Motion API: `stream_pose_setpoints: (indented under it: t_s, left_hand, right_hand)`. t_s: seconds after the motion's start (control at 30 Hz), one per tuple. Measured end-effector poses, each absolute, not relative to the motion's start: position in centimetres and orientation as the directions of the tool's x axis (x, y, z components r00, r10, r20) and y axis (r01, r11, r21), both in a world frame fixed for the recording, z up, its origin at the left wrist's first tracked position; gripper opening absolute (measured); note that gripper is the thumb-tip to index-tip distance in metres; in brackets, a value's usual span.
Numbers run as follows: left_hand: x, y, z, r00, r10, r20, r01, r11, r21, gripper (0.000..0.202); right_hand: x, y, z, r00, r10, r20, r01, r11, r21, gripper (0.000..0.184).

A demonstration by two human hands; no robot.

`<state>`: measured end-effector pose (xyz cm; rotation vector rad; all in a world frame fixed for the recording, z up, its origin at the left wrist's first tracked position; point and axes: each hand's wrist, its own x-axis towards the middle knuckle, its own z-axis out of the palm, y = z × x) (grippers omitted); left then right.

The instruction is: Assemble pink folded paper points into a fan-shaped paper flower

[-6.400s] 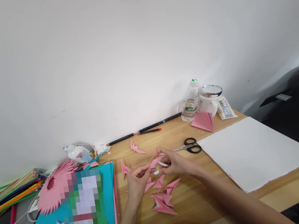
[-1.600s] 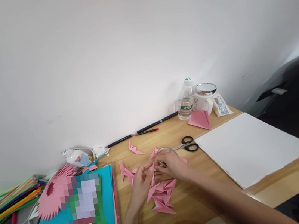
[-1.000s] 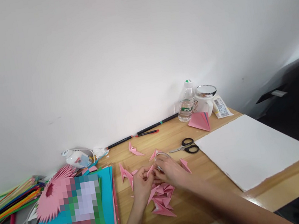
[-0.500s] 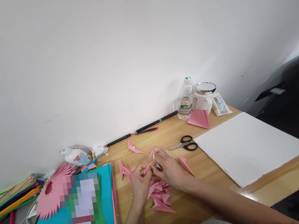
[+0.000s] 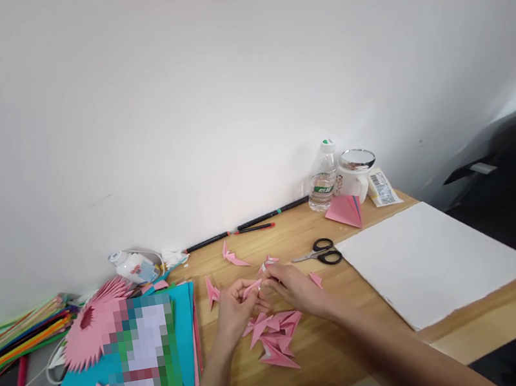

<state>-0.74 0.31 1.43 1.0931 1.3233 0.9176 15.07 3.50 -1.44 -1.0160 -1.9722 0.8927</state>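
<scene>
My left hand (image 5: 236, 308) is closed around a small folded pink paper piece (image 5: 252, 289), its thumb and fingers pinching it. Fingertips of my right hand (image 5: 293, 286) are pressed together right beside the piece's right end; what they hold is hidden. Just behind them shows part of a whitish ring (image 5: 268, 263), perhaps a tape roll, near another pink fold. Below my hands lies a pile of pointed pink paper folds (image 5: 275, 337). More single folds lie around, one behind (image 5: 233, 255), one left (image 5: 211, 290) and one right (image 5: 315, 280).
Black-handled scissors (image 5: 325, 252) lie right of my hands, beside a white board (image 5: 440, 262). Pens (image 5: 262, 218) line the wall. A water bottle (image 5: 323, 179) and mug (image 5: 356, 180) stand at the back right. At left are coloured sheets (image 5: 184, 302) and a pleated pink ring (image 5: 95, 323).
My fingertips have drawn slightly apart around the pink piece. The whitish ring shows less, mostly behind my right hand. The view has tilted a little.
</scene>
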Motion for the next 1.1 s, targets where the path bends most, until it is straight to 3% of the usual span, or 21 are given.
stream_pose_setpoints:
  t_s: [0.13,0.33,0.6,0.77,0.93,1.1]
  left_hand:
    - [-2.1,0.9,1.5,0.06,0.987,-0.15,0.284,0.127,0.95,0.019]
    - [-3.0,2.5,1.4,0.072,0.99,-0.123,0.591,0.057,0.805,0.026]
    - [-3.7,4.2,0.4,0.189,0.982,-0.026,0.775,-0.133,0.618,0.009]
    - [-4.1,5.3,0.8,0.243,0.97,-0.021,0.844,-0.201,0.498,0.019]
    - [-4.2,7.1,0.8,0.119,0.983,0.138,0.914,-0.163,0.373,0.026]
    - [-4.2,8.5,0.3,0.155,0.973,0.171,0.934,-0.201,0.294,0.025]
  right_hand:
    - [16.5,4.7,-1.2,-0.403,0.852,0.334,0.377,0.487,-0.788,0.017]
    - [17.8,5.3,-0.3,-0.369,0.849,0.378,0.353,0.504,-0.788,0.02]
    - [20.0,5.1,1.5,-0.312,0.904,0.293,0.333,0.393,-0.857,0.022]
    - [20.3,5.4,-0.3,-0.354,0.891,0.285,0.347,0.408,-0.845,0.031]
    - [19.8,5.5,-1.6,-0.391,0.886,0.249,0.4,0.407,-0.821,0.026]
    - [19.8,5.3,-1.5,-0.365,0.896,0.251,0.459,0.408,-0.789,0.025]
